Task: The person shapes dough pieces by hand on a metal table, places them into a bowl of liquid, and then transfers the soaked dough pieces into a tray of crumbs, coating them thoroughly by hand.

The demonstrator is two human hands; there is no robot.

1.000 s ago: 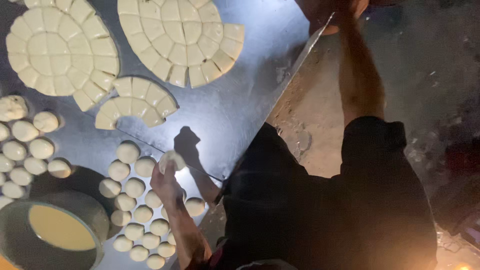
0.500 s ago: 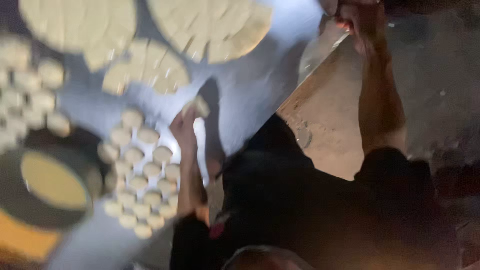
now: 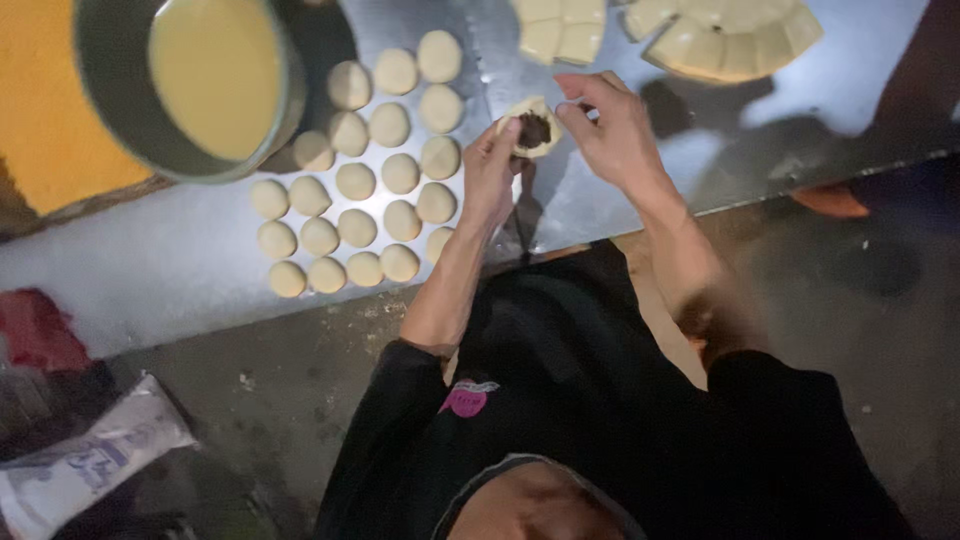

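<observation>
**Dough cup with dark filling held between both hands over metal table**

Hidden or cut off: the cut dough discs (image 3: 700, 35) at 12 to 1 o'clock run off the top edge, so only wedge and square segments show. The pot (image 3: 185, 85) at 10 o'clock is clipped at the top. The underside of the dough piece (image 3: 532, 128) is covered by fingers. A red object at 8 o'clock is too dark to identify.

Containers: the round metal pot holds a smooth, pale yellow liquid that nearly fills it. It sits partly on an orange surface (image 3: 45, 120) and partly on the table (image 3: 150, 270). A white plastic bag (image 3: 85, 465) lies on the floor at 7 o'clock.

Materials and shapes: the table is dull grey sheet metal with a floury film. The dough balls (image 3: 365, 180), pale, smooth and slightly flattened, lie in rough rows at 11 o'clock, just beside the pot.

Hands: the left hand (image 3: 490, 170) cradles the dough piece, fingers curled under it, thumb on its rim. The right hand (image 3: 615, 130) pinches the opposite rim between thumb and forefinger, with the other fingers loosely bent. The piece is cupped open with a dark brown filling in the centre, held above the table just right of the balls.
</observation>
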